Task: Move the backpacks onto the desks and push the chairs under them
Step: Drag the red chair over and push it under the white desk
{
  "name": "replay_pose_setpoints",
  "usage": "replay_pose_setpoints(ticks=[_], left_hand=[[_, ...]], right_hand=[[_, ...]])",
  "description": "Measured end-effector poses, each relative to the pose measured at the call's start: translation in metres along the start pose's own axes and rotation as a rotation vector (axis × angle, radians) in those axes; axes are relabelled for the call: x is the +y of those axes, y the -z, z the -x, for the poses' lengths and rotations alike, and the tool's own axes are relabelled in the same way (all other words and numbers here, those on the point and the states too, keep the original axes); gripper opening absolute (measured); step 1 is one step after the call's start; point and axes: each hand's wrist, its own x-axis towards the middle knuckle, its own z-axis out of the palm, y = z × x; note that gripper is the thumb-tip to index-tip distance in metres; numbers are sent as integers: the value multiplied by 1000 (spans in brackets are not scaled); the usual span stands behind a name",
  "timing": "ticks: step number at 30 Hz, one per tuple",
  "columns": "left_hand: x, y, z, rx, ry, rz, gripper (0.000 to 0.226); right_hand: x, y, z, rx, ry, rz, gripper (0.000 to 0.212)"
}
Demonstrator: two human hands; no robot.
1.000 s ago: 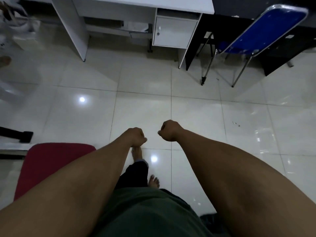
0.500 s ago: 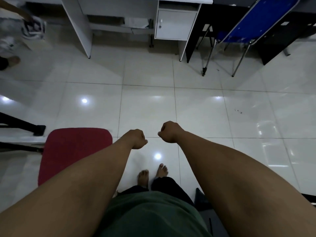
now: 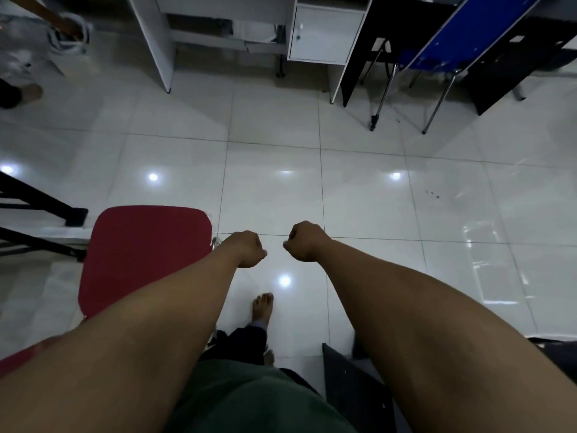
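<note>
Fingers stay curled; red chair (image 3: 140, 260) now nearer left hand (image 3: 246, 249).

We see a glossy white tiled floor (image 3: 274, 189) mirroring round ceiling lights. At top left, a second person's foot (image 3: 29, 92) rests on the tiles, and their hand (image 3: 64, 26) grips a white bundle (image 3: 70, 39) too blurred for us to identify.
</note>
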Motion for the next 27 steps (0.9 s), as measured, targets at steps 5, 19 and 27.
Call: replay_pose_setpoints(ticks=[5,19,27], left_hand=[[-14,-21,32,-20,-21,-11,36],[-136,-52,90,-35,-6,-21,35],[-248,-49,112,-111,-65,-62,33]], right_hand=[[-6,-29,28,-29,-12,8,31],[-81,-120,72,-46,-20,-1,32],[-177,-213,95,-59,-47,-171,33]])
